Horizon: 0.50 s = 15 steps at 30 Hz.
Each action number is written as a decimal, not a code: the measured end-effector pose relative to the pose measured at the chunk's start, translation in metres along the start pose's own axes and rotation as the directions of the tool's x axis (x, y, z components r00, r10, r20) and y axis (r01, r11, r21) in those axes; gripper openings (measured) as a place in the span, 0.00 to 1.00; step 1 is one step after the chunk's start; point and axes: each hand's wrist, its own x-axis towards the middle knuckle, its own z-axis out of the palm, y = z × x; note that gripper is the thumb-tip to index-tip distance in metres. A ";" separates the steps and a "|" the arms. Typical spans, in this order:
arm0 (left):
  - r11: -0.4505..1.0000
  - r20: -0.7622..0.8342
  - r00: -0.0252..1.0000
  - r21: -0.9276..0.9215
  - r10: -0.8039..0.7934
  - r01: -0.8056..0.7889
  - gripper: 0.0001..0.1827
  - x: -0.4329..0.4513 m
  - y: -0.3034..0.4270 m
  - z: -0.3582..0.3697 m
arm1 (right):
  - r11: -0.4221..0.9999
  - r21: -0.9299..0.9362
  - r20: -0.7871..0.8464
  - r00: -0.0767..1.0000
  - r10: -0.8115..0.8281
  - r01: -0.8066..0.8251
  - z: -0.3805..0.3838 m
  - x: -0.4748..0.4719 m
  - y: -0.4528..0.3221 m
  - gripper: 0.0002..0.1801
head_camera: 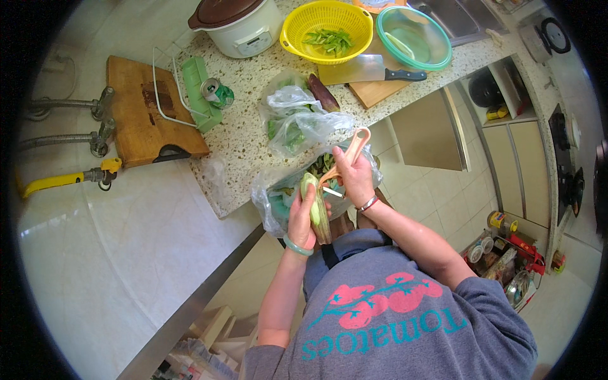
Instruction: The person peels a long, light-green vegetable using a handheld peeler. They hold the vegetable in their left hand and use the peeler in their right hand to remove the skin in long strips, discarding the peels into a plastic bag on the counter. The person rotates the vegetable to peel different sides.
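My left hand (pixel 301 216) grips a long, partly peeled vegetable (pixel 319 218) with pale green flesh and streaked brownish skin; its exact kind is unclear. In my right hand (pixel 356 178) is a peeler (pixel 355 148) with a peach-coloured handle, its blade end beside the vegetable's upper part. Below both hands hangs a clear plastic bag (pixel 278 209) with dark peelings (pixel 322 164) inside. Just beyond, on the speckled counter, lie a clear bag of green vegetables (pixel 297 126) and a purple eggplant (pixel 324 93).
A cleaver (pixel 356 71) rests on a wooden cutting board (pixel 375 92). Behind it are a yellow colander (pixel 327 7) with cut green pieces and a green bowl (pixel 439 47) holding a pale piece. A soda can (pixel 217 93), a rice cooker (pixel 251 28) and the counter's front edge (pixel 408 107) are nearby.
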 end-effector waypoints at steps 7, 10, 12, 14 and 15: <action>0.982 0.061 0.991 -0.138 -0.119 0.127 0.30 0.008 -0.008 -0.006 | 0.993 0.116 0.080 0.996 -0.046 0.037 0.012 -0.014 -0.002 0.16; 0.966 0.086 0.990 -0.226 -0.111 0.128 0.31 0.012 -0.012 -0.006 | 0.994 0.043 0.168 0.980 -0.107 0.102 0.016 -0.023 -0.001 0.14; 0.955 0.103 0.988 -0.263 -0.112 0.135 0.31 0.008 -0.010 -0.002 | 0.973 -0.032 0.192 0.957 -0.217 0.227 0.017 -0.026 0.002 0.13; 0.953 0.134 0.985 -0.269 -0.108 0.141 0.31 0.005 -0.008 0.000 | 0.964 -0.077 0.204 0.951 -0.234 0.254 0.017 -0.029 -0.002 0.12; 0.952 0.151 0.983 -0.271 -0.106 0.144 0.31 0.004 -0.007 0.002 | 0.960 -0.089 0.199 0.950 -0.242 0.264 0.018 -0.029 -0.002 0.12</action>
